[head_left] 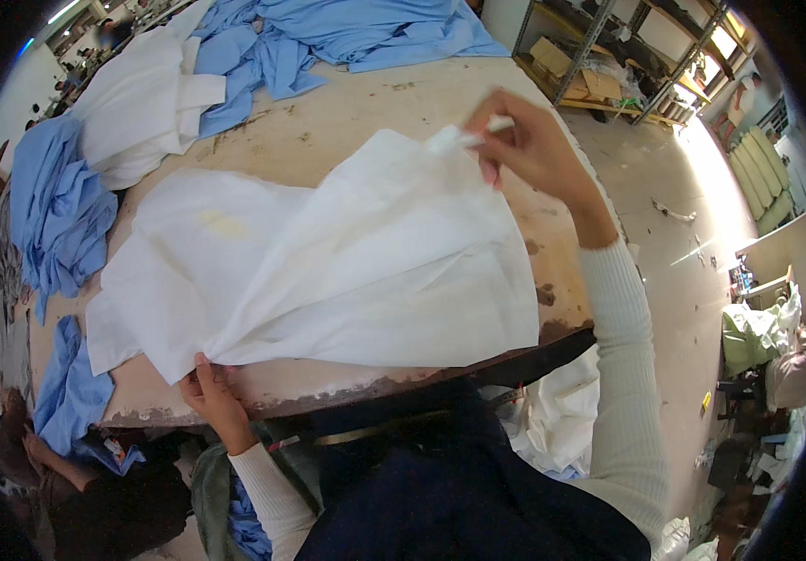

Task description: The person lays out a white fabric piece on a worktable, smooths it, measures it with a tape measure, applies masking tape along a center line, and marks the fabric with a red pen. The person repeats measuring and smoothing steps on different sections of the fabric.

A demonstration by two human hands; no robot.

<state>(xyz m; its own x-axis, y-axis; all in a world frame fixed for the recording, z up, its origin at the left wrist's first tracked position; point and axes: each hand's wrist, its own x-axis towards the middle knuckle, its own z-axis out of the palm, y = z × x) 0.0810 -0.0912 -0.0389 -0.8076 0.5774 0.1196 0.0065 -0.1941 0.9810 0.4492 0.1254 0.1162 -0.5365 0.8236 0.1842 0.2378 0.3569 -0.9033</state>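
Note:
A white cloth garment [375, 271] lies spread over the worktable, its right part partly raised and folded in soft creases. A pale yellow patch shows on its left half. At the near edge, my left hand [214, 397] pinches the cloth between thumb and fingers. My right hand [529, 145] is closed on the garment's far right corner and holds it up above the table. That hand is slightly blurred. The exact cut of the garment is hidden by the folds.
The pale worktable [356, 103] has a worn, stained near edge. Blue garments [375, 33] are heaped at the back, with another blue pile [57, 196] at the left beside white cloth [146, 103]. A metal shelf [590, 56] stands back right. Someone's arm [57, 463] shows lower left.

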